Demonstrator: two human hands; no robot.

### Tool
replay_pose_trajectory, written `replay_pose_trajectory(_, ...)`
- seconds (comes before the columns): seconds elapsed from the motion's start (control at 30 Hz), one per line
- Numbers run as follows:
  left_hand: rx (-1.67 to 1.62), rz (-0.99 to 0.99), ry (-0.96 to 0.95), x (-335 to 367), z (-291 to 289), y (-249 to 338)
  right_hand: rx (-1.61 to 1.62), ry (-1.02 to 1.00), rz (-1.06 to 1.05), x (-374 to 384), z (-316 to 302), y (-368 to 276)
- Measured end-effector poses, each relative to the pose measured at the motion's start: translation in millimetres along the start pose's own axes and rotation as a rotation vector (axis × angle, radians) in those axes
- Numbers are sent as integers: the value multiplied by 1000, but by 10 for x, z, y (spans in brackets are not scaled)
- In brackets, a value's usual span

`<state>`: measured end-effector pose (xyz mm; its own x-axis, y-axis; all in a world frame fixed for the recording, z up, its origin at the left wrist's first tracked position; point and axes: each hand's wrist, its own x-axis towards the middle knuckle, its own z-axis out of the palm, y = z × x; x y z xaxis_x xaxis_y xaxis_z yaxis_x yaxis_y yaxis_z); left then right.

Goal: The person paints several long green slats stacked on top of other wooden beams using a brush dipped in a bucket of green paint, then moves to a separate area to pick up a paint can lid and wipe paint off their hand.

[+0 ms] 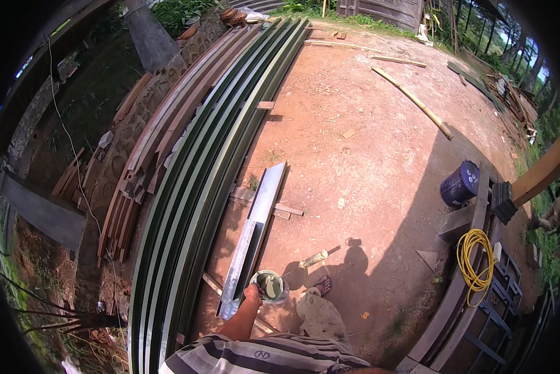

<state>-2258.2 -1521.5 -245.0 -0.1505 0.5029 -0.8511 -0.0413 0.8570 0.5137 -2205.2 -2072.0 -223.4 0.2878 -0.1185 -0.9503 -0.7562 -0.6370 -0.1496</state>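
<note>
My left hand [252, 292] is closed at the rim of a small pale bucket [284, 295] with greenish paint-like liquid inside. Its fingers are partly hidden. The bucket is low, just left of my sandalled foot [323, 285]. Close by, to the left, bare silver metal channels [255, 215] lie lengthwise. A pale cylindrical thing, like a paint roller [314, 258], is on the ground just ahead of my foot. My right hand is out of view.
Long dark-green metal beams [221, 143] run along the left, beside stacked brown planks [168, 131]. To the right are a dark-blue bucket [459, 183], a coiled yellow hose [476, 267] and a wooden post [541, 167]. A bamboo pole [412, 100] lies on the dirt farther off.
</note>
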Motion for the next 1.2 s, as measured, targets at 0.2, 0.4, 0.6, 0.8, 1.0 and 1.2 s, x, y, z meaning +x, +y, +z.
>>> replay_pose_trajectory(0.2, -106, -62, 354, 70, 646, 467, 50, 80, -487, -1, -1193, -3166)
replay_pose_trajectory(0.4, -119, -53, 451, 132, 1573, 775, -55, 168, -1002, -800, -1423, -6560)
replay_pose_trajectory(0.6, 432, 25, 569, 683, 2436, 1028, -182, -66, -1103, -24, -1061, -8617)
replay_pose_trajectory(0.8, 169, -104, 518, 355, 4781, 2095, -576, -115, -363, 1253, -1542, -9189)
replay_pose_trajectory(1.0, -521, -126, 302, 498, 6891, 3217, -491, -175, -482, 1320, -1813, -11011)
replay_pose_trajectory(1.2, -640, -77, 166, 736, 8851, 4060, -369, -103, -468, 1718, -2401, -12691)
